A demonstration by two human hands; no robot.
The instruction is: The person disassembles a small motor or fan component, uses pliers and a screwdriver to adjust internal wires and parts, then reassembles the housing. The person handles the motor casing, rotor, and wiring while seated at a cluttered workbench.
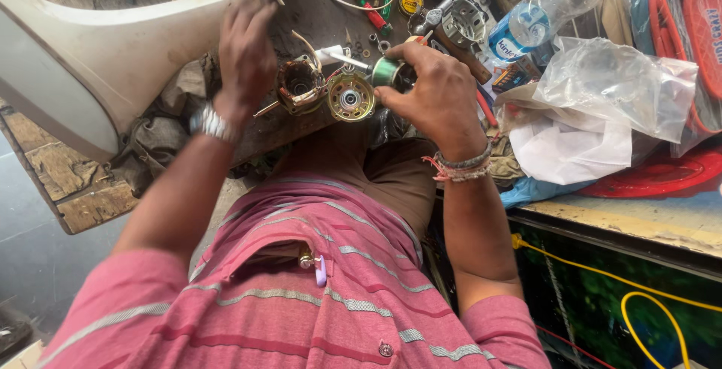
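Striped shirt (301,301); right hand (436,94) gripping green roll (387,72)

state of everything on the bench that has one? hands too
left hand: raised over the motor stator, blurred, holding nothing visible
right hand: gripping the green roll
green roll: held in the fingers, beside the end cap
motor stator: opened, winding exposed, lying on the bench
end cap: detached, bearing face up
plastic bottle: lying on its side
white fan blade: resting on the bench
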